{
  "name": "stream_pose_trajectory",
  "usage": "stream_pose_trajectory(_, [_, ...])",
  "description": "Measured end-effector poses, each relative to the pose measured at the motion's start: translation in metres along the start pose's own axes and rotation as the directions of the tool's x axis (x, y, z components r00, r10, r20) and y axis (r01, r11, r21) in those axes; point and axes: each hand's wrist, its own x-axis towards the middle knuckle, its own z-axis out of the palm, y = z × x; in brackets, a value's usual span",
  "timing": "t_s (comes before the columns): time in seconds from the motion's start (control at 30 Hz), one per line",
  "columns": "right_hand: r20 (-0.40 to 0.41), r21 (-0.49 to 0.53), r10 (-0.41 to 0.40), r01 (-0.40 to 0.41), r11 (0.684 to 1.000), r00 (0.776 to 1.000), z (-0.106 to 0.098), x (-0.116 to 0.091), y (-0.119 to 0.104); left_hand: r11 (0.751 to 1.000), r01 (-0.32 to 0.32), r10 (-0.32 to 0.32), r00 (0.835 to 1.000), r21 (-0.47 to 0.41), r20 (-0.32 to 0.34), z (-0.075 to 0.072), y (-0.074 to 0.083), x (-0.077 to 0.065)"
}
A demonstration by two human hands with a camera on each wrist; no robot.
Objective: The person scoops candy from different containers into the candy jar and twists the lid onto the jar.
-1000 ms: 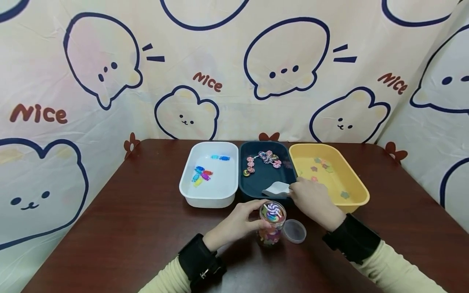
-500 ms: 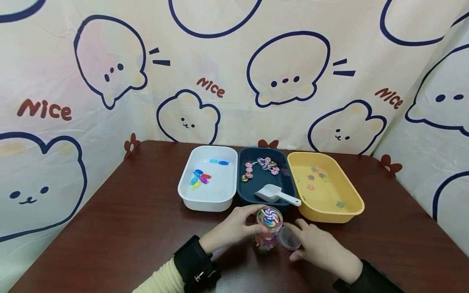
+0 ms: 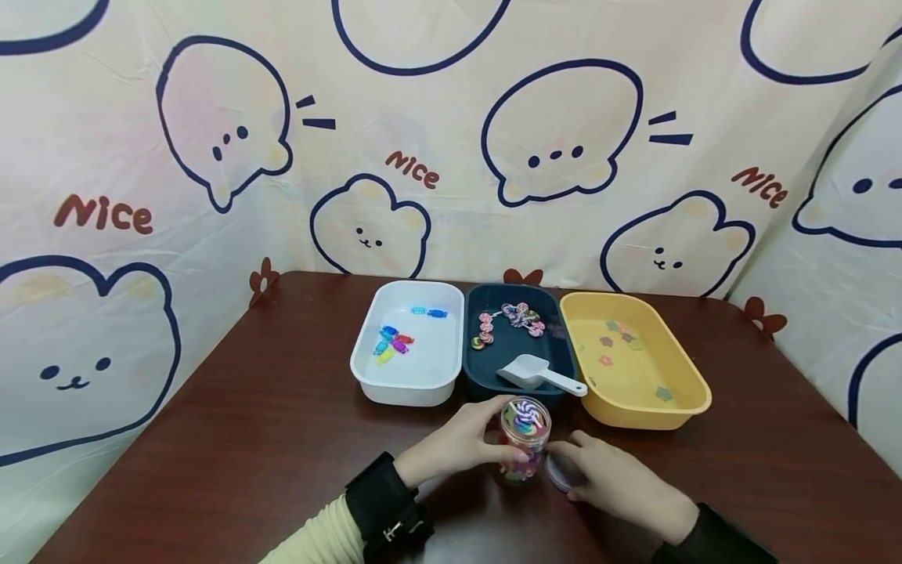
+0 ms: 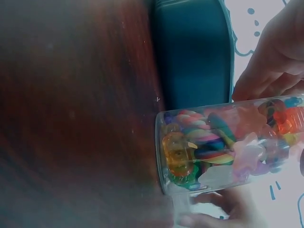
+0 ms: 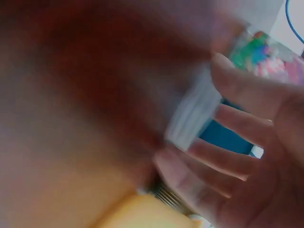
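Note:
My left hand (image 3: 461, 442) grips a clear jar (image 3: 524, 462) standing on the table, thumb on the near side. Star-shaped and twisted colourful candies fill the jar in the left wrist view, and a swirl lollipop (image 3: 527, 415) shows at its top. Just right of the jar, my right hand (image 3: 623, 482) pinches a clear round lid (image 3: 561, 475) by its edge. That lid (image 5: 195, 114) looks tilted and blurred between thumb and fingers in the right wrist view. A white scoop (image 3: 528, 370) lies in the dark blue tray, its handle over the front right rim.
Three trays stand in a row behind the hands. The white tray (image 3: 433, 364) holds wrapped candies (image 3: 395, 341). Small lollipops (image 3: 520, 315) lie in the dark blue tray (image 3: 486, 368), and flower-shaped pieces (image 3: 623, 335) in the yellow tray (image 3: 620, 392). A printed cloth (image 3: 451, 235) hangs behind the table.
My right hand has let go of the scoop in the dark blue tray, come down beside the jar and taken hold of the lid, tilting it. The left hand stays on the jar.

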Motion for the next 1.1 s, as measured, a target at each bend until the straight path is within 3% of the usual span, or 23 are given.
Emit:
stream_pose_trajectory(0.1, [0.014, 0.043, 0.011, -0.012, 0.999, 1.0, -0.05, -0.015, -0.024, 1.0, 0.004, -0.004, 1.0, -0.01, 0.011, 0.002, 0.0, 0.002])
stream_pose_trajectory(0.17, [-0.017, 0.064, -0.006, 0.007, 0.998, 1.0, -0.079, -0.025, -0.034, 1.0, 0.006, -0.005, 1.0, -0.02, 0.017, 0.003, 0.0, 0.003])
stream_pose_trajectory(0.3, [-0.099, 0.062, -0.136, 0.142, 0.988, 0.986, -0.107, -0.027, -0.058, 0.999, -0.005, 0.006, 1.0, -0.034, 0.016, 0.003, 0.0, 0.003])
stream_pose_trajectory(0.4, [-0.081, 0.043, -0.256, 0.26, 0.965, 0.963, -0.107, -0.014, -0.078, 0.998, -0.013, 0.014, 1.0, -0.056, 0.018, 0.002, 0.0, 0.003])
stream_pose_trajectory(0.5, [-0.017, 0.026, -0.302, 0.302, 0.953, 0.953, -0.105, -0.003, -0.091, 0.997, -0.012, 0.013, 1.0, -0.072, 0.022, 0.003, 0.0, 0.002])
stream_pose_trajectory(0.67, [0.058, -0.031, -0.274, 0.276, 0.961, 0.96, -0.106, 0.005, -0.097, 0.998, 0.0, 0.001, 1.0, -0.061, 0.015, 0.004, 0.001, 0.002])
stream_pose_trajectory(0.8, [0.071, -0.06, -0.269, 0.273, 0.96, 0.961, -0.108, 0.008, -0.1, 0.998, 0.015, -0.015, 1.0, -0.067, 0.009, 0.004, 0.001, 0.001])
stream_pose_trajectory(0.97, [0.024, -0.114, -0.167, 0.169, 0.979, 0.986, -0.107, 0.011, -0.109, 0.999, -0.017, 0.017, 1.0, -0.044, 0.006, 0.003, 0.002, 0.001])
stream_pose_trajectory(1.1, [-0.066, -0.209, -0.081, 0.066, 0.976, 0.995, -0.101, 0.017, -0.114, 0.998, -0.049, 0.048, 0.999, -0.031, -0.005, 0.0, 0.002, 0.001])
